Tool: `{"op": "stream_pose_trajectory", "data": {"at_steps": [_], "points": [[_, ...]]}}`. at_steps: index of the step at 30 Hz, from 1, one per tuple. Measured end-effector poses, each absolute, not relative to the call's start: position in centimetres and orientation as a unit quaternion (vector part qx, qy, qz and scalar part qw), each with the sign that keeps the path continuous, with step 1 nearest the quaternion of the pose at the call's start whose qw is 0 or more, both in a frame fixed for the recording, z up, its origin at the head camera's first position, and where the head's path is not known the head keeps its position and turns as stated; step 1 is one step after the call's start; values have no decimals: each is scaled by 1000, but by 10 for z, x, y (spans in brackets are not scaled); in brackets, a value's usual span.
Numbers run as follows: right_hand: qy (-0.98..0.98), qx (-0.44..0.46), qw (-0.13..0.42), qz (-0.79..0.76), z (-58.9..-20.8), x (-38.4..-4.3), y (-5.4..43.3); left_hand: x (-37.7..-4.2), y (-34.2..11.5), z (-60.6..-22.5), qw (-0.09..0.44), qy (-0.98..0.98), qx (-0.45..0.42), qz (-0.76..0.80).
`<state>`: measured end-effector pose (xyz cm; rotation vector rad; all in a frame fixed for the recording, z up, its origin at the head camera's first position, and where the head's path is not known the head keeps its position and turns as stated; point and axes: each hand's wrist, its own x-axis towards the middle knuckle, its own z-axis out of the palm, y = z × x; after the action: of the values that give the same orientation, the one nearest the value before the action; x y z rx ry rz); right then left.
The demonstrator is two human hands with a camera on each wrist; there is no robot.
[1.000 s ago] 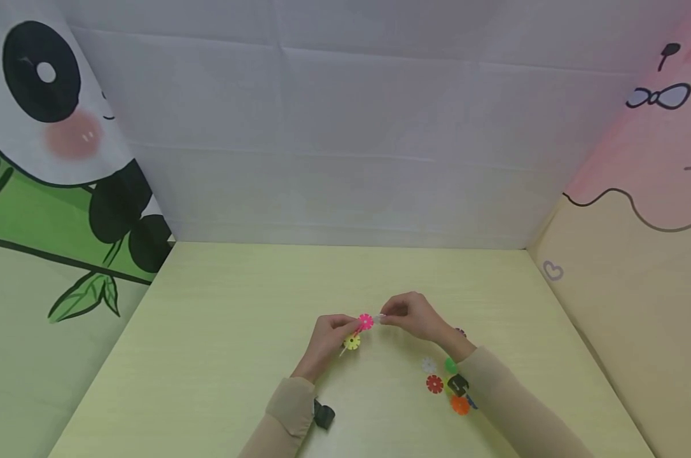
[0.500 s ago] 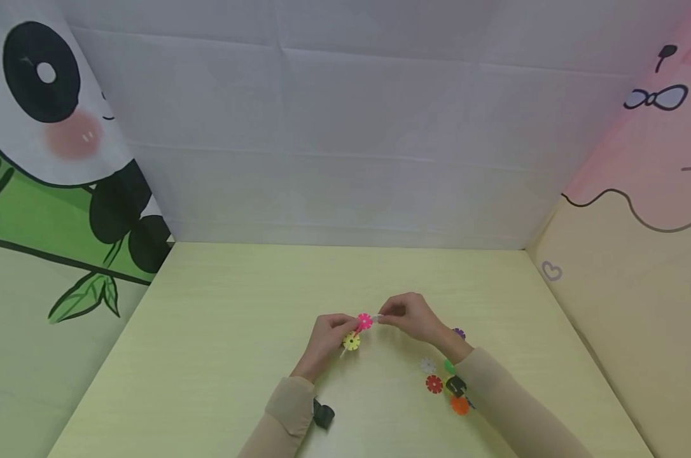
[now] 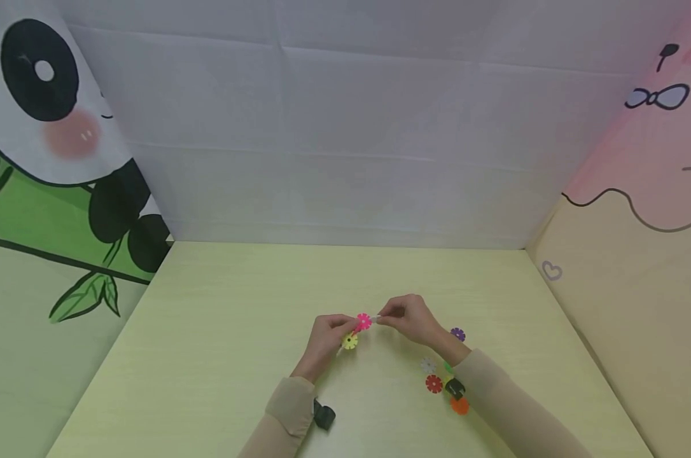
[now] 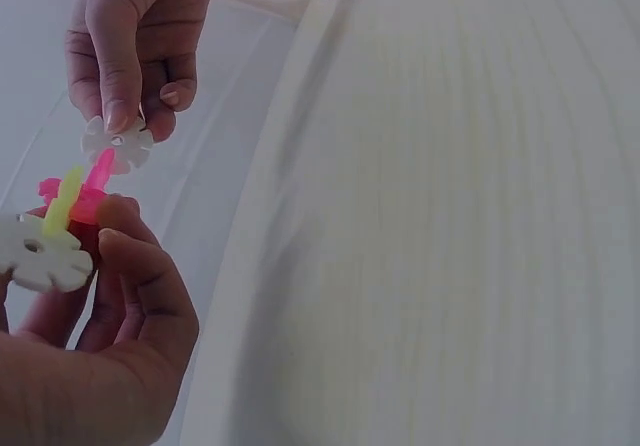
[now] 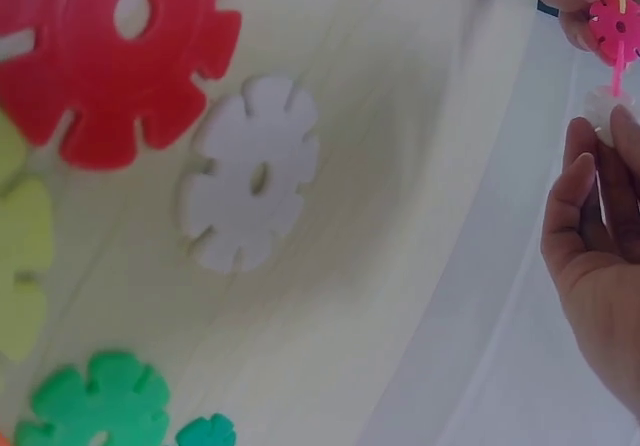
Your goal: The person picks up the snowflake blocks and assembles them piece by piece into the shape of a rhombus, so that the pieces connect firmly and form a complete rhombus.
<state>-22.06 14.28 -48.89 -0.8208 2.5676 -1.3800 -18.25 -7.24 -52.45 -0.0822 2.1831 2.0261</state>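
Note:
My left hand [image 3: 325, 337] pinches a small chain of notched plastic discs. In the head view a pink disc [image 3: 364, 321] sits at its fingertips, with a yellow disc [image 3: 350, 341] just below. The left wrist view shows a white disc [image 4: 45, 256] slotted with the yellow one at the chain's near end. Opposite, my right hand [image 3: 411, 318] pinches another white disc [image 4: 128, 144] between thumb and fingers. This disc meets the edge of an upright pink disc [image 4: 102, 169]. Both hands are raised above the table, close together.
Loose discs lie on the pale table [image 3: 237, 331] by the right forearm: purple [image 3: 457, 334], white [image 3: 428, 365], red [image 3: 434, 384], orange [image 3: 459, 406] and green [image 5: 105, 401]. Black wrist devices [image 3: 324, 416] hang under the sleeves. A white sheet [image 3: 345, 140] closes off the back.
Both hands keep their grips and shift very slightly left. The right forearm has moved a little left, showing more of the purple disc behind it.

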Motion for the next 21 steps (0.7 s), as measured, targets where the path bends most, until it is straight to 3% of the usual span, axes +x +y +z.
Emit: {"op": "stream_pose_trajectory", "data": {"at_steps": [21], "points": [[848,-281,50,-447,-491,-222,139,-179,-72,-521,97,715,-53,690]]}}
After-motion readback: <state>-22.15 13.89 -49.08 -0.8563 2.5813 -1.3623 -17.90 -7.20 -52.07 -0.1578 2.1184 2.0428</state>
